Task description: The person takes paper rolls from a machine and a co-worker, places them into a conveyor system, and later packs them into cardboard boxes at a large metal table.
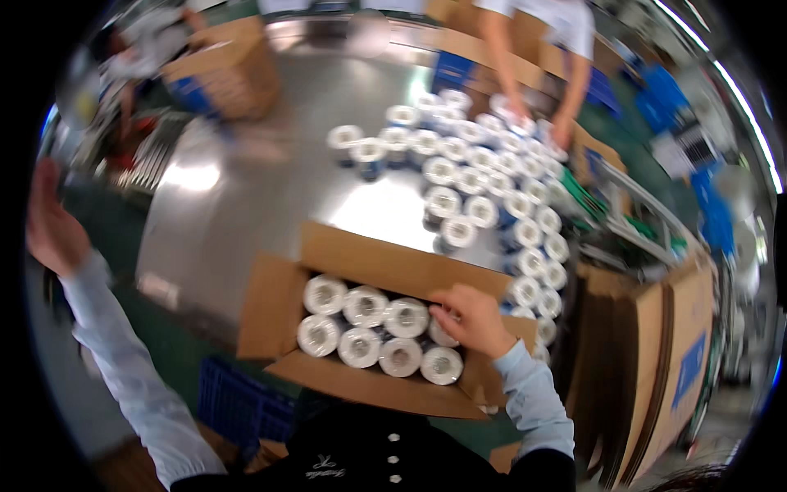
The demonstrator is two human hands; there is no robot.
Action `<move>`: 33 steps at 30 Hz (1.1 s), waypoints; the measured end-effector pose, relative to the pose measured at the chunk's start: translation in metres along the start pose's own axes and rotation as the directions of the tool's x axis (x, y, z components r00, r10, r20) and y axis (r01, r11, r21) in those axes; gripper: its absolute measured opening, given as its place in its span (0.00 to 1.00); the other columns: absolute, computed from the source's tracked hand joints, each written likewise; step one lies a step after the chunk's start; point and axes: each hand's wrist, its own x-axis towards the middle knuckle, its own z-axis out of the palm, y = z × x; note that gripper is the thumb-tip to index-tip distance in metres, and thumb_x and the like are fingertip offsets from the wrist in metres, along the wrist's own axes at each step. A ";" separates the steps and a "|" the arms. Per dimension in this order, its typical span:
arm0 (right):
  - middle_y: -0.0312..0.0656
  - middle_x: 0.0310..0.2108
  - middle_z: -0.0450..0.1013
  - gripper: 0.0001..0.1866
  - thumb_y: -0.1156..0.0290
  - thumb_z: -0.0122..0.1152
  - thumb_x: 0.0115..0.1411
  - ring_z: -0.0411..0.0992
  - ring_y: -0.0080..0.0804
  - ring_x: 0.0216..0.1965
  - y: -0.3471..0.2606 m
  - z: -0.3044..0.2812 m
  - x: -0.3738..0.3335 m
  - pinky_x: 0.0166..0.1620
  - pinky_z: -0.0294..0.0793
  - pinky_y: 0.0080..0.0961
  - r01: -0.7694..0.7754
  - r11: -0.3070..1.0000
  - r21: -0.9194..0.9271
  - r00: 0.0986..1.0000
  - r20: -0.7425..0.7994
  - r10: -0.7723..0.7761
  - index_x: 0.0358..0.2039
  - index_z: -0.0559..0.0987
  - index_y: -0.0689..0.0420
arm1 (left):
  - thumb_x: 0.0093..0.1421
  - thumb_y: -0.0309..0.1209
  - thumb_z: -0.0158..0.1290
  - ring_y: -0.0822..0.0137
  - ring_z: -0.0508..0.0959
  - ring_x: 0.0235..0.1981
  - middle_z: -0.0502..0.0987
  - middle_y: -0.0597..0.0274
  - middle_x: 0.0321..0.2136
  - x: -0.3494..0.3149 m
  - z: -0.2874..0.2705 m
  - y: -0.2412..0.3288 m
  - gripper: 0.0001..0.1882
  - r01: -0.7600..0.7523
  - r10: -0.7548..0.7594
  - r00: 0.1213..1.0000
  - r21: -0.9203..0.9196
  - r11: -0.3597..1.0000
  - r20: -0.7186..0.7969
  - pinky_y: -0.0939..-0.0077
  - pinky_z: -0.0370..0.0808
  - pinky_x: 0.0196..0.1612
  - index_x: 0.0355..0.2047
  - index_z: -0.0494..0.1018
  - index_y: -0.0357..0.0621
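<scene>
An open cardboard box (381,252) stands in front of me at the near edge of the metal table. Two rows of white-ended rolls (400,357) stand upright inside it, wrapped in clear film with dark sides. My right hand (474,318) is over the box's far right corner, its fingers curled round the top of a roll (443,333) there and partly covering it. Far off to the left, my left hand (56,217) is raised away from the box, its fingers stretched out and holding nothing; it is a little blurred.
Many more upright rolls (471,180) crowd the right half of the metal table (246,189). Across it, a co-worker's hands (518,111) reach among them. Flattened cartons (648,369) lean at the right. A blue crate (238,402) sits below left; another carton (229,70) stands far left.
</scene>
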 end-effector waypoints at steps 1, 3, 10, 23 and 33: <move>0.41 0.24 0.73 0.08 0.68 0.63 0.55 0.73 0.40 0.26 0.018 -0.016 -0.007 0.28 0.72 0.33 -0.127 0.992 -0.006 0.985 -0.119 0.126 0.36 0.80 0.54 | 0.67 0.25 0.40 0.65 0.77 0.43 0.76 0.55 0.42 -0.081 0.110 0.048 0.14 0.043 -0.049 0.976 0.033 0.999 0.211 0.71 0.72 0.52 0.48 0.71 0.33; 0.42 0.24 0.73 0.07 0.71 0.63 0.56 0.70 0.34 0.20 0.069 -0.044 -0.023 0.26 0.69 0.26 -0.234 0.972 -0.013 0.907 -0.363 0.214 0.35 0.81 0.57 | 0.57 0.22 0.53 0.70 0.76 0.41 0.75 0.63 0.42 -0.169 0.211 0.079 0.19 0.169 -0.213 0.646 0.135 0.976 0.733 0.73 0.75 0.45 0.50 0.72 0.44; 0.42 0.36 0.72 0.17 0.70 0.64 0.49 0.69 0.45 0.42 0.259 -0.073 -0.113 0.43 0.73 0.39 -0.628 0.544 -0.557 0.763 -0.301 0.572 0.43 0.80 0.46 | 0.54 0.28 0.56 0.55 0.72 0.44 0.69 0.51 0.43 -0.383 0.446 0.109 0.29 0.277 0.148 0.005 -0.144 0.950 0.989 0.63 0.74 0.47 0.58 0.67 0.53; 0.44 0.46 0.67 0.16 0.64 0.67 0.40 0.62 0.45 0.53 0.378 -0.044 -0.114 0.55 0.63 0.33 -0.129 0.756 -0.642 0.776 0.410 0.480 0.34 0.84 0.44 | 0.45 0.42 0.60 0.43 0.64 0.51 0.68 0.42 0.46 -0.550 0.536 0.120 0.27 -0.083 -0.099 0.110 0.108 0.991 0.989 0.53 0.61 0.56 0.48 0.74 0.53; 0.44 0.39 0.67 0.24 0.60 0.67 0.41 0.67 0.44 0.45 0.315 0.001 -0.129 0.44 0.67 0.39 -0.391 0.812 -0.433 0.875 0.098 0.474 0.44 0.82 0.39 | 0.36 0.45 0.63 0.48 0.70 0.43 0.70 0.48 0.37 -0.533 0.518 0.103 0.24 -0.335 -0.169 -0.048 0.143 0.931 0.984 0.54 0.66 0.44 0.38 0.75 0.58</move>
